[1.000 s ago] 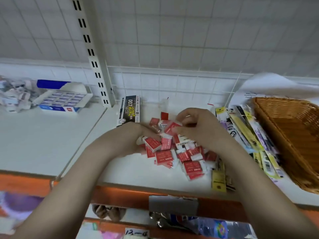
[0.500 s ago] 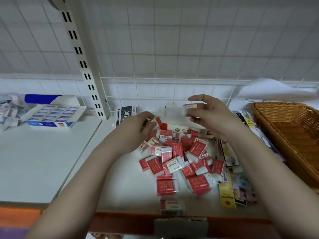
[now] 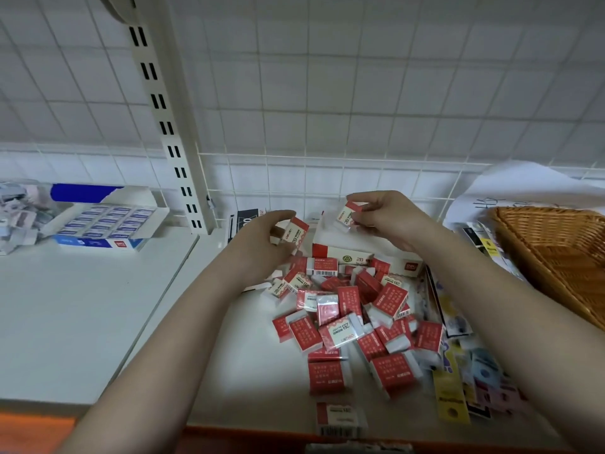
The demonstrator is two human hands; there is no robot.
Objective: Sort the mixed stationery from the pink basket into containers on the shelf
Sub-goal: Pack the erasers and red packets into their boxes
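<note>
**Erasers going into their box**

Erasers (image 3: 347, 319) in red and white wrappers lie in a big pile on the white shelf (image 3: 98, 322), just in front of the red and white box (image 3: 363, 257). That box is open and sits at the back of the pile.

The left hand (image 3: 262, 239) pinches one eraser (image 3: 294, 233) just left of the box. The right hand (image 3: 389, 221) pinches another eraser (image 3: 347, 213) right above the box. Both hands are closed on their erasers.

It looks like the step now is filling the box with erasers, one from each hand. Next, each eraser likely needs to be turned flat and set down neatly inside, so more can fit beside it. Then the hands can go back to the pile for more.

Right of the box lie some long packets (image 3: 451, 322), and past them a brown woven basket (image 3: 556, 257). Far left of the box is a blue box (image 3: 101, 229) of other erasers. No pink basket is in sight.
</note>
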